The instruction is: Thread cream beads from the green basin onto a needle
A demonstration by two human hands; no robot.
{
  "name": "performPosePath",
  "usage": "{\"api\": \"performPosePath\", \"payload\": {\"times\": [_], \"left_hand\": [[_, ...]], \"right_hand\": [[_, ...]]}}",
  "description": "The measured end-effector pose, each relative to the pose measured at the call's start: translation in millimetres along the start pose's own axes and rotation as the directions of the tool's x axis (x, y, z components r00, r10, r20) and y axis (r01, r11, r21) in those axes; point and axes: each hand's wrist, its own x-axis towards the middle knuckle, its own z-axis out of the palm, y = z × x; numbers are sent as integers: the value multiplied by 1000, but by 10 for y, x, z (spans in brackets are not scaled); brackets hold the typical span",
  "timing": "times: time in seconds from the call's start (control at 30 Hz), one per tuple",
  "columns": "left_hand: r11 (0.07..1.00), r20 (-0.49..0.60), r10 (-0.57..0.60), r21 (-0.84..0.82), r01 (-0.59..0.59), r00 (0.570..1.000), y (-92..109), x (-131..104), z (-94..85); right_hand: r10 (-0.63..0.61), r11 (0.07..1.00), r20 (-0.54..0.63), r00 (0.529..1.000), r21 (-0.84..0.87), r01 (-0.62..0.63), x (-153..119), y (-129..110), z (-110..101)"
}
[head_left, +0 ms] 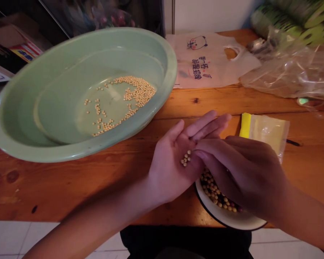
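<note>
My left hand (169, 169) lies palm up over the wooden table, its fingers stretched out, with several pale soybeans (186, 158) resting on the palm. Thumb and forefinger of my right hand (240, 169) are pinched together right beside those beans; whatever is between the tips is too small to make out. Under the right hand stands a white bowl (218, 216) with a dark rim, partly hidden, containing mixed beans (214, 190), pale and dark. To the left is a large green basin (56, 97), tilted, with many soybeans (140, 91) scattered on its bottom.
Behind the right hand lies a clear packet (270, 129) with a yellow edge. A printed plastic bag (213, 68) lies flat at the back of the table (97, 183). Crumpled clear plastic (286, 72) and green rolls (310, 25) occupy the far right. Boxes (21, 46) stand beyond the basin.
</note>
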Motion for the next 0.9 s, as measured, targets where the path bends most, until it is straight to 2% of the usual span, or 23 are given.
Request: {"api": "performPosePath", "payload": {"times": [0.07,0.1,0.13,0.2,0.3,0.37,0.43,0.53,0.63,0.77,0.9], "left_hand": [[999,-10,-12,-47,12,1000,1,20,-1],[997,-19,-19,-77,18,1000,1,32,0],[994,-31,-25,-104,22,999,-1,46,0],[991,-62,-28,-136,19,998,-8,72,-1],[985,-106,-29,-175,11,994,-24,95,-9],[978,-101,-28,-210,6,994,-33,98,-10],[971,-92,-23,-237,1,995,-35,92,-2],[967,-111,-26,-256,-3,993,-25,75,24],[969,-130,-23,-247,-10,991,-15,62,43],[977,-110,-14,-211,-9,994,-16,74,40],[976,-124,-16,-216,-11,992,-25,95,19]], "right_hand": [[142,970,52,988,192,-150,9,20,-28],[216,915,97,971,326,-236,18,34,-45],[288,821,152,946,469,-325,30,51,-64],[363,534,266,893,726,-433,57,90,-103],[338,92,394,855,890,-447,90,140,-154],[287,-87,436,853,898,-430,101,161,-176],[238,-208,475,847,877,-433,107,177,-183],[155,-345,517,842,827,-444,109,202,-168],[95,-429,496,863,803,-415,104,223,-141],[74,-443,428,901,823,-354,101,227,-118],[156,-418,401,903,855,-308,113,228,-106]]}}
